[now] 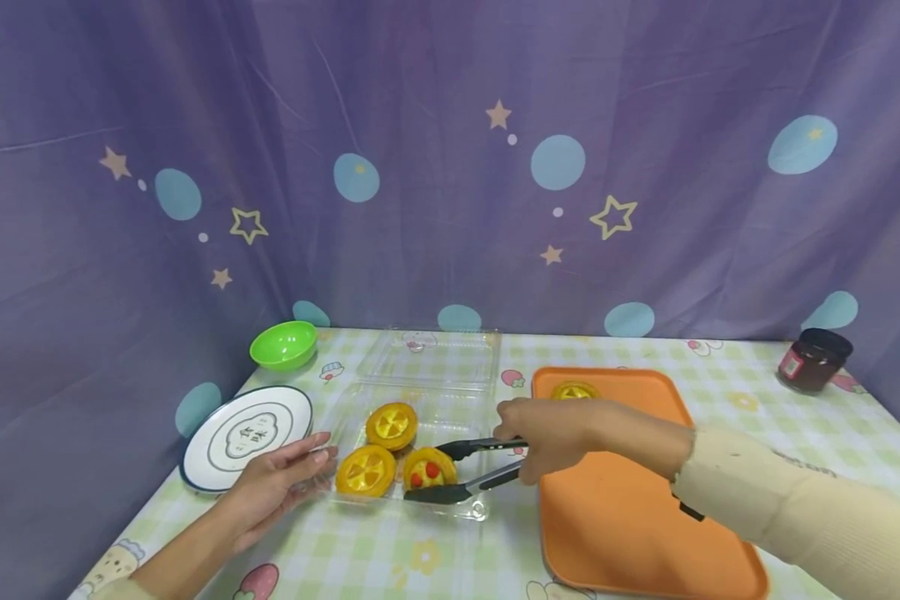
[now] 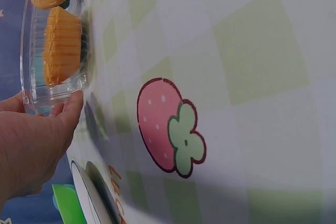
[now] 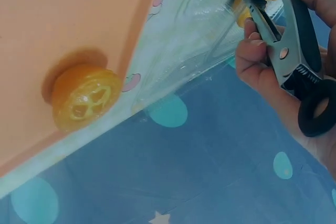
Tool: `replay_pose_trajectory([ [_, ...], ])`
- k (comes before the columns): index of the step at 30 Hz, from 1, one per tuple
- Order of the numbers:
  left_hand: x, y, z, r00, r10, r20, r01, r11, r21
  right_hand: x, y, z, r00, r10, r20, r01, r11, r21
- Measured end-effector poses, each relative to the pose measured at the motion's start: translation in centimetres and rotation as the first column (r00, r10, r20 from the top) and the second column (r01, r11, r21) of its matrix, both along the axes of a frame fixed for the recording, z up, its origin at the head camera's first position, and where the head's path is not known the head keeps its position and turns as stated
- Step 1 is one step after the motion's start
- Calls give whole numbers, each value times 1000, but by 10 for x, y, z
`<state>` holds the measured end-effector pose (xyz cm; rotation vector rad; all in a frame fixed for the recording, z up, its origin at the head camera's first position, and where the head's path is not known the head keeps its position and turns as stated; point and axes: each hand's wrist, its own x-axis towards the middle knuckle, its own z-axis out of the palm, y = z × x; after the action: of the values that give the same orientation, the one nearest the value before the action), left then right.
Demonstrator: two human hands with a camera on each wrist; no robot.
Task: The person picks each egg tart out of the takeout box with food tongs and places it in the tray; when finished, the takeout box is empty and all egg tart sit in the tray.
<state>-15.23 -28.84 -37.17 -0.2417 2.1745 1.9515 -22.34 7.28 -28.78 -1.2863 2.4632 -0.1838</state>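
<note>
My right hand [image 1: 551,437] grips a pair of metal tongs [image 3: 294,51] with black tips. In the head view the tips lie on either side of an egg tart with red pieces [image 1: 429,471], inside a clear plastic container [image 1: 457,506]. Two yellow fruit-topped tarts, one at the front [image 1: 365,472] and one behind [image 1: 392,426], sit left of it. My left hand [image 1: 285,479] touches the container's left end with its fingers extended; the left wrist view shows those fingertips against the clear wall [image 2: 39,94]. The container's lid [image 1: 431,358] lies folded back.
An orange tray [image 1: 630,517] lies under my right forearm, with another yellow tart [image 3: 86,98] at its far end. A white plate [image 1: 225,437] and a green bowl [image 1: 285,346] stand at the left. A dark jar [image 1: 813,362] stands at the far right, near the purple curtain [image 1: 450,167].
</note>
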Motion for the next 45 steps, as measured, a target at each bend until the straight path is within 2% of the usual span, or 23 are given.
replay_pose_trajectory([
  [6, 0, 0, 0, 1000, -2, -7, 2, 1000, -2, 0, 14, -4, 999, 48, -10, -49, 990, -129],
  [12, -1, -1, 0, 1000, -4, 1, 4, 1000, 3, 0, 29, 7, 999, 32, -20, -36, 977, -211],
  [15, -1, 0, 0, 1000, -1, -1, 1, 1000, -1, 1, 35, 10, 1000, 8, 1, -8, 975, -223],
  [25, 0, 0, 0, 1000, -1, -11, 1, 1000, 5, 3, 46, 11, 1000, 9, -17, -12, 969, -248],
  [31, 0, 0, 0, 1000, -3, -16, 3, 1000, 5, 5, 53, 13, 1000, -9, 11, 12, 963, -268],
  [38, -1, 0, -1, 1000, -5, -14, 5, 1000, -1, 6, 63, 21, 997, -68, 22, 72, 958, -278],
  [45, 0, 0, 0, 1000, 3, -11, -3, 1000, -4, 7, 77, 25, 994, -110, -2, 104, 954, -282],
])
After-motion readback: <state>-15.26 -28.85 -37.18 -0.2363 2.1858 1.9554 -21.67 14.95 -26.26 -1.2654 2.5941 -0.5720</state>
